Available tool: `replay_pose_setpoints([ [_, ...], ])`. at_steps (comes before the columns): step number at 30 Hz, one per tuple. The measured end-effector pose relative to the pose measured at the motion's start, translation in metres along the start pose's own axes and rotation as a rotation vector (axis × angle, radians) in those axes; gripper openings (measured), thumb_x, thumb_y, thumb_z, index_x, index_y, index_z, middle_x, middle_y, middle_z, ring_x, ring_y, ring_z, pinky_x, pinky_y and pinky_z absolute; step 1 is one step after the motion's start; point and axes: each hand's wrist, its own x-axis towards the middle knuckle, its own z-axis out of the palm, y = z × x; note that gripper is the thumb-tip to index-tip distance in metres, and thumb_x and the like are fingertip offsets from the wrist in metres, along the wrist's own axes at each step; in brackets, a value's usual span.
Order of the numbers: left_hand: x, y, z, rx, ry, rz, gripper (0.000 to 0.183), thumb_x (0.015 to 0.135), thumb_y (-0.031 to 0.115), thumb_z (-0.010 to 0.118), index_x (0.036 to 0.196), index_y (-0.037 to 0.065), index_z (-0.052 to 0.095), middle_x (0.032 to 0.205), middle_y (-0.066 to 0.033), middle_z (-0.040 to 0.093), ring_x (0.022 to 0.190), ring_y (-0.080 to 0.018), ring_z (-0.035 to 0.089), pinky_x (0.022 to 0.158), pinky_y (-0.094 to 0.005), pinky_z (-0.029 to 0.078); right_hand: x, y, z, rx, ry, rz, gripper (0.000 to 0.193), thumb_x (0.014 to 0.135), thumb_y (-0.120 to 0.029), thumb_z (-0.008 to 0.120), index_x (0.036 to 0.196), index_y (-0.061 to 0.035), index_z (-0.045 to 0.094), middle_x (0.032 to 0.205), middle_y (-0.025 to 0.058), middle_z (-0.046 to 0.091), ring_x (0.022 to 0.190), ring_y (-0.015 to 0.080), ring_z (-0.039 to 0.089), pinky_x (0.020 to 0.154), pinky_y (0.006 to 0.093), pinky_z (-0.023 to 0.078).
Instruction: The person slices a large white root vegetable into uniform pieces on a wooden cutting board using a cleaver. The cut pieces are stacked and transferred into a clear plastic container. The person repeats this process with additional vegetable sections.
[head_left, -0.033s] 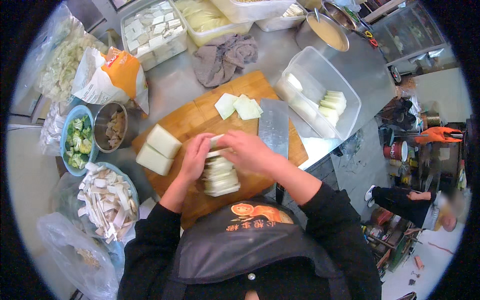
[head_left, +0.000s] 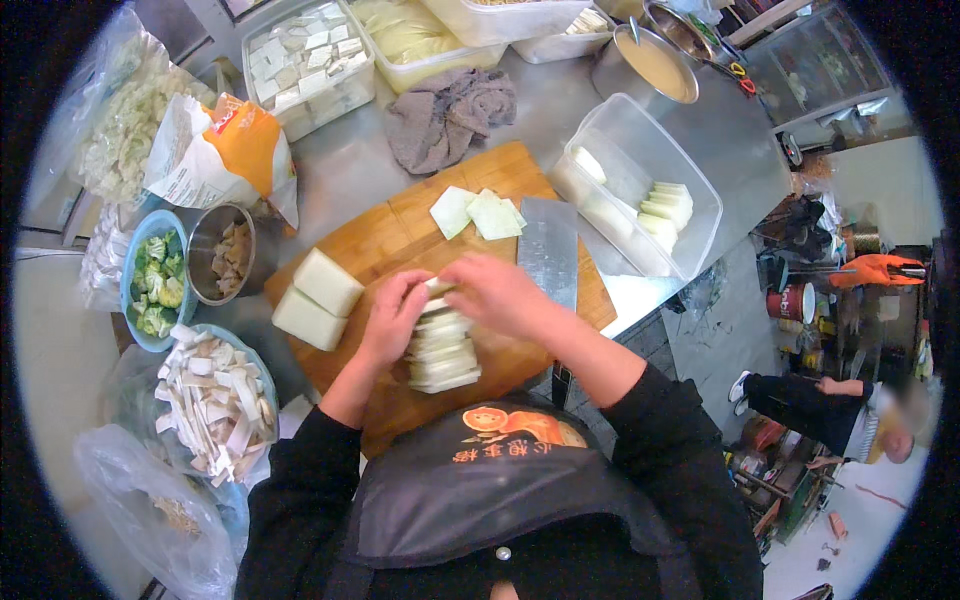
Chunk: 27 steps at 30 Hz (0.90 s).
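A row of pale winter melon slices (head_left: 443,350) stands on the wooden cutting board (head_left: 510,165), leaning one against another. My left hand (head_left: 393,315) curls around the row's far left end, fingertips on the slices there. From the right, my right hand (head_left: 497,292) has its fingers bent at the same far end, partly covering it; its exact hold is blurred. Two thick melon blocks (head_left: 318,300) lie left of my left hand. Several flat pale-green pieces (head_left: 485,213) rest farther up the board. Beside them, right of my right hand, lies a cleaver (head_left: 548,250) with its broad blade flat.
A clear plastic tub (head_left: 708,225) holding melon slices stands right of the board. On the left are a bowl of broccoli (head_left: 157,290), a metal bowl (head_left: 262,255) and a basin of white strips (head_left: 215,400). A grey cloth (head_left: 440,115) lies behind; a person (head_left: 825,400) is at far right.
My right hand has shifted slightly up and back, its fingers opening a little at the far end of the row. My left hand and the slices stay nearly in place.
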Motion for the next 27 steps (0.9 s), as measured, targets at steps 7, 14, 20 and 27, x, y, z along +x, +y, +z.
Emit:
replay_pose_setpoints([
  [7, -0.01, 0.006, 0.003, 0.206, -0.055, 0.174, 0.02, 0.083, 0.019, 0.059, 0.095, 0.003, 0.061, 0.094, -0.0114, 0.062, 0.09, -0.0256, 0.055, 0.081, -0.0332, 0.043, 0.014, 0.054, -0.015, -0.459, 0.354, 0.192, 0.04, 0.075, -0.021, 0.067, 0.109, -0.0041, 0.054, 0.101, 0.0132, 0.056, 0.094, 0.0327, 0.055, 0.08, 0.04, 0.047],
  [14, 0.002, 0.001, 0.0, -0.035, 0.111, -0.041, 0.021, 0.085, 0.018, 0.059, 0.096, -0.001, 0.06, 0.097, -0.0128, 0.06, 0.091, -0.0253, 0.056, 0.083, -0.0326, 0.043, 0.024, 0.064, -0.006, -0.611, 0.23, 0.248, 0.041, 0.068, -0.019, 0.067, 0.102, -0.0022, 0.053, 0.099, 0.0161, 0.055, 0.091, 0.0325, 0.055, 0.079, 0.0382, 0.048],
  [20, 0.069, 0.008, 0.006, 0.403, 0.19, 0.07, 0.031, 0.079, 0.021, 0.065, 0.101, 0.001, 0.06, 0.098, -0.0145, 0.058, 0.096, -0.0279, 0.054, 0.086, -0.0372, 0.043, 0.022, 0.063, -0.007, -0.684, 0.245, 0.184, 0.036, 0.067, -0.021, 0.067, 0.094, -0.0025, 0.054, 0.093, 0.0147, 0.057, 0.087, 0.0305, 0.057, 0.075, 0.0375, 0.049],
  [27, 0.117, 0.02, 0.03, 0.761, 0.145, -0.03, 0.044, 0.069, 0.024, 0.071, 0.107, 0.005, 0.058, 0.106, -0.0169, 0.054, 0.103, -0.0334, 0.05, 0.088, -0.0392, 0.043, 0.023, 0.065, -0.013, -0.633, 0.25, 0.193, 0.033, 0.069, -0.022, 0.067, 0.094, -0.0036, 0.055, 0.093, 0.0142, 0.056, 0.086, 0.0304, 0.057, 0.073, 0.038, 0.049],
])
